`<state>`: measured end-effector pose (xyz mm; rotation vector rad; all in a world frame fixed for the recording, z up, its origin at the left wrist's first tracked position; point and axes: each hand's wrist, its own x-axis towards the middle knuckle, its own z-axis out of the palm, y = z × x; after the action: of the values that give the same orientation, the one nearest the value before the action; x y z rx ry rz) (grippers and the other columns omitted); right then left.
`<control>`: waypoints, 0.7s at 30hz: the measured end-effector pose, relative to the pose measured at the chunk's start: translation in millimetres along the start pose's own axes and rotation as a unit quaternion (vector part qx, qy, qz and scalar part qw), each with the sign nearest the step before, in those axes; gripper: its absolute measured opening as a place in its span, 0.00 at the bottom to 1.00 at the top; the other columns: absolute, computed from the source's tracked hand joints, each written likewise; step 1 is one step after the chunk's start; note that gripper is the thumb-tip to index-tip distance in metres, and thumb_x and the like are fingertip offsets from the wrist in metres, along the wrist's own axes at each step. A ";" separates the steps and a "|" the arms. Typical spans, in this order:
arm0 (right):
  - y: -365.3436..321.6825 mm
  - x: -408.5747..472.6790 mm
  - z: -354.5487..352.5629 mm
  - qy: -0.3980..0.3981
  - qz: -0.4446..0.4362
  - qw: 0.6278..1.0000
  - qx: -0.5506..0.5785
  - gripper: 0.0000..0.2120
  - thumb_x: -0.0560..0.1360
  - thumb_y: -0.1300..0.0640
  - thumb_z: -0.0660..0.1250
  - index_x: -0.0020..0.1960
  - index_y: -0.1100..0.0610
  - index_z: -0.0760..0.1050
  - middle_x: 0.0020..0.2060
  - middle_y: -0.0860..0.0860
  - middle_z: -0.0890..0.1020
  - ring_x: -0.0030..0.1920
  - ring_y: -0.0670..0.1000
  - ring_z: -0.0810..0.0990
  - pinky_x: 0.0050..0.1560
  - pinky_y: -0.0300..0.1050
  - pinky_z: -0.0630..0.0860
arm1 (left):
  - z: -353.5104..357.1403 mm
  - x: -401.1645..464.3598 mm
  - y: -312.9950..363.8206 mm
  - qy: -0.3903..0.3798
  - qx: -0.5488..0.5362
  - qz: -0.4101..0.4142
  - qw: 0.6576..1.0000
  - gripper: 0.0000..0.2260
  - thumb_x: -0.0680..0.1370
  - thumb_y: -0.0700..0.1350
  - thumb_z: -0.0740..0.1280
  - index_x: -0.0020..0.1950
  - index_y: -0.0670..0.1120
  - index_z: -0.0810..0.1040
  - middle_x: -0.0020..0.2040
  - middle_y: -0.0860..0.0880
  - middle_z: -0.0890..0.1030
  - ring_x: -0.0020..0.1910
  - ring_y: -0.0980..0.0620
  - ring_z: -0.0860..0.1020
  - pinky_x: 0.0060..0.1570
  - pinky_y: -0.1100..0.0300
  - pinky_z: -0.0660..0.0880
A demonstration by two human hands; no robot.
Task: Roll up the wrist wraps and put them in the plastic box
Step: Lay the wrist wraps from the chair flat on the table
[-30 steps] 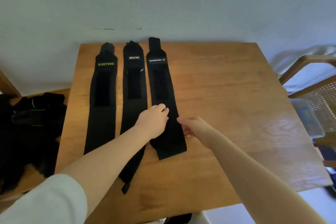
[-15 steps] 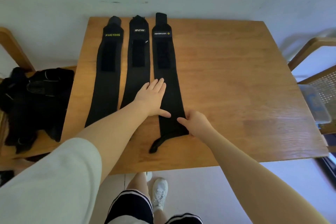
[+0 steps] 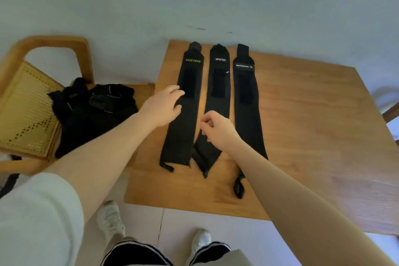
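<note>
Three long black wrist wraps lie flat side by side on the wooden table point(image 3: 302, 114): the left wrap point(image 3: 183, 131) with yellow lettering, the middle wrap point(image 3: 218, 93) and the right wrap point(image 3: 246, 103). My left hand point(image 3: 162, 106) lies with relaxed fingers on the left edge of the left wrap. My right hand point(image 3: 218, 129) hovers over the lower part of the middle wrap with fingers loosely curled, holding nothing that I can see. The plastic box is out of view.
A wooden chair point(image 3: 28, 110) with a woven back stands left of the table, with black gear point(image 3: 90, 112) piled on its seat. The wall runs behind the table. My feet in white shoes point(image 3: 111, 218) show below the near edge.
Both hands left the right wrap and moved left: the left hand to the left wrap, the right hand over the middle wrap. The view swung left, and the right chair and box dropped out.
</note>
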<state>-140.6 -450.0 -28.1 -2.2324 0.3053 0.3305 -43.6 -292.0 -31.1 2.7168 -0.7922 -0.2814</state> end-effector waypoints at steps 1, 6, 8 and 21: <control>-16.5 11.0 14.2 -0.011 -0.007 1.000 0.005 0.05 0.80 0.55 0.60 0.55 0.52 0.72 0.43 0.48 0.79 0.42 0.47 0.78 0.45 0.40 0.76 | -12.7 -2.0 -28.8 0.001 -0.017 -0.035 0.999 0.21 0.81 0.45 0.59 0.74 0.45 0.63 0.75 0.47 0.61 0.68 0.47 0.68 0.62 0.54 0.68; -96.4 73.8 94.9 -0.063 -0.047 0.997 0.014 0.10 0.79 0.63 0.57 0.49 0.51 0.73 0.41 0.48 0.79 0.40 0.45 0.77 0.39 0.37 0.73 | -36.8 -35.8 -181.4 -0.029 -0.055 -0.156 0.986 0.19 0.81 0.44 0.60 0.71 0.44 0.68 0.69 0.44 0.71 0.64 0.46 0.73 0.63 0.53 0.69; -124.6 100.9 130.2 -0.062 -0.024 0.997 0.036 0.10 0.79 0.64 0.56 0.47 0.51 0.73 0.37 0.47 0.78 0.37 0.45 0.76 0.40 0.38 0.73 | -40.3 -51.1 -237.6 -0.059 -0.049 -0.185 0.980 0.18 0.81 0.44 0.60 0.70 0.43 0.69 0.68 0.45 0.72 0.63 0.46 0.73 0.62 0.54 0.69; -173.5 224.9 293.6 -0.053 0.150 0.986 0.060 0.08 0.80 0.59 0.58 0.53 0.53 0.75 0.46 0.50 0.78 0.42 0.48 0.75 0.42 0.40 0.71 | -28.0 -38.8 -443.7 -0.133 -0.077 -0.222 0.963 0.18 0.80 0.44 0.60 0.70 0.43 0.70 0.69 0.44 0.70 0.61 0.45 0.75 0.62 0.53 0.70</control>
<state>87.7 -138.1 -160.3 -2.0423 0.5901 0.5735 149.8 92.5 -149.1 2.7086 -0.1948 -0.7833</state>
